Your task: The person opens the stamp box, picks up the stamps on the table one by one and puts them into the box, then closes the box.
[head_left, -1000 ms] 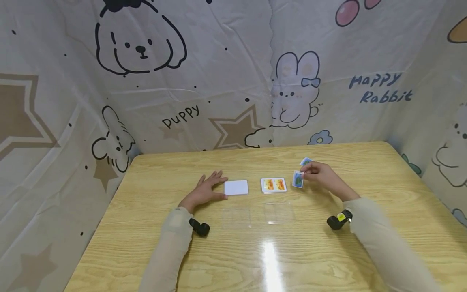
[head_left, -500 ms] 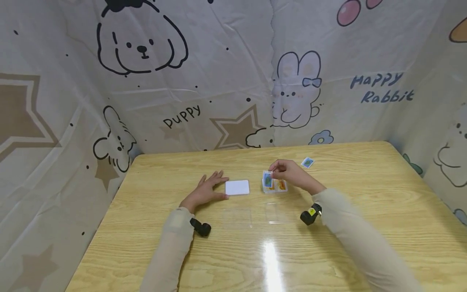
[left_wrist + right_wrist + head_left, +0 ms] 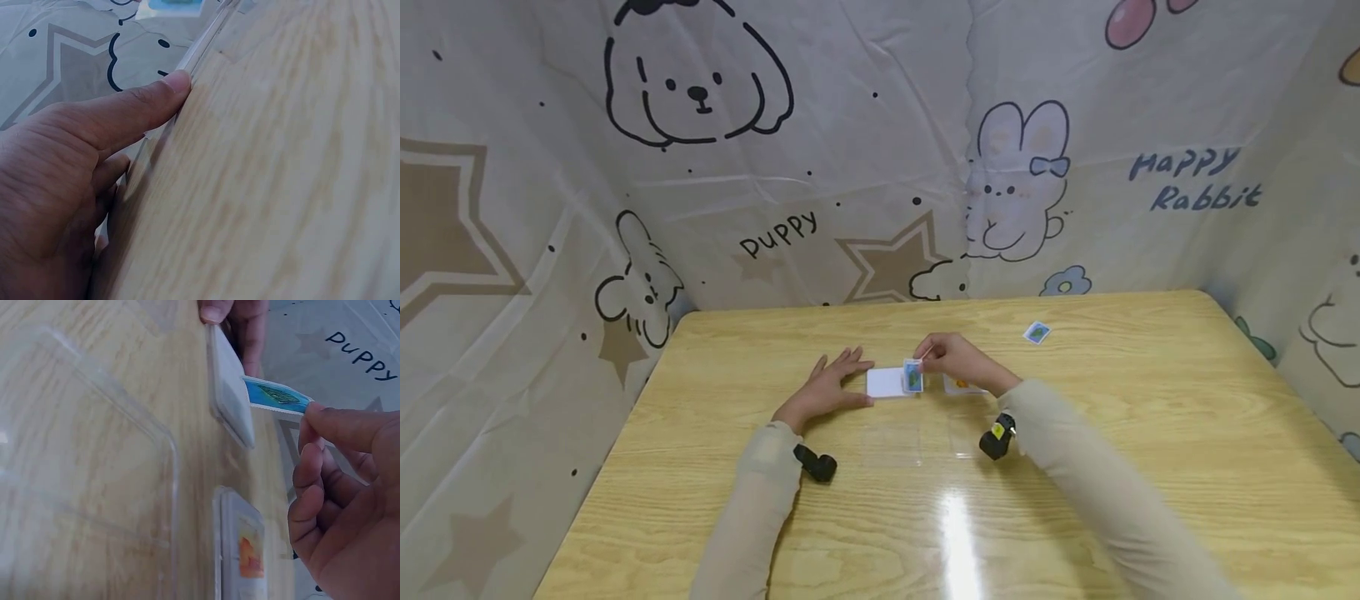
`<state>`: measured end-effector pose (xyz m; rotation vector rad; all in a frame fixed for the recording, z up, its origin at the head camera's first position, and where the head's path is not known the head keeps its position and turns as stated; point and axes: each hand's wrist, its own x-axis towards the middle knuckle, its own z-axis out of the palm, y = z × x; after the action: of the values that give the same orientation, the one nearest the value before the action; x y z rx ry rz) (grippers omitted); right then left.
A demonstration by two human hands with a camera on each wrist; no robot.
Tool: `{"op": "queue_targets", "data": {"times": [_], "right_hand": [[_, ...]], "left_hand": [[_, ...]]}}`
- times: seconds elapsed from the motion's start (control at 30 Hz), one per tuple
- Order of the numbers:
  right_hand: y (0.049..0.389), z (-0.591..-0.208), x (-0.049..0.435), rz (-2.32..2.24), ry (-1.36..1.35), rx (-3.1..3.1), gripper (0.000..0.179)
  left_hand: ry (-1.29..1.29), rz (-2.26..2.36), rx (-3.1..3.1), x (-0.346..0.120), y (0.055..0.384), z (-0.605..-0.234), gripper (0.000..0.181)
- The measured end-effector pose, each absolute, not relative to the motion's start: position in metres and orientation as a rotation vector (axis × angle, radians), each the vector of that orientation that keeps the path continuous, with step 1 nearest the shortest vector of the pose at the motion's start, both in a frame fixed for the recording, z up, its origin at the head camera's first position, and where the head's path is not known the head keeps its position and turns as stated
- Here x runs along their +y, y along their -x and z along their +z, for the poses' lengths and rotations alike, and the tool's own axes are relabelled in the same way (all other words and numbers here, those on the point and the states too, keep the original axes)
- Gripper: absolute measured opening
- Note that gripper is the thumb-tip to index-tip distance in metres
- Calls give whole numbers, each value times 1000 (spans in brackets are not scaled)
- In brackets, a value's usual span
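A cartoon-print cloth (image 3: 857, 125) hangs behind a wood-grain table (image 3: 1187, 400), where the left hand (image 3: 827, 386), thumb and fingers spread, touches the left edge of a white case (image 3: 884, 383). Clear plastic covers (image 3: 891, 445) lie on the white case's near side; to its right, the right hand (image 3: 961, 360) partly hides an orange-pictured case (image 3: 961, 386). That hand's thumb and fingertips pinch a blue-and-green stamp (image 3: 913, 377) at the white case's right end, and another stamp (image 3: 1037, 332) lies farther right.

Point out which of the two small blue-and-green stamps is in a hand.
The stamp pinched by the bare right hand, near the white rectangular case; the other stamp lies untouched on the pale wooden table.
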<state>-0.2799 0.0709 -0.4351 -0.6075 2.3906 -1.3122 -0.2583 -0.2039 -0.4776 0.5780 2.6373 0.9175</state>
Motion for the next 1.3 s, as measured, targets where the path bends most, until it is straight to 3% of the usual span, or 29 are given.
{"op": "queue_targets", "data": {"times": [1.3], "right_hand": [[282, -451, 36, -821, 561, 2733, 11]], "left_hand": [[-559, 958, 2626, -203, 257, -477, 72]]}}
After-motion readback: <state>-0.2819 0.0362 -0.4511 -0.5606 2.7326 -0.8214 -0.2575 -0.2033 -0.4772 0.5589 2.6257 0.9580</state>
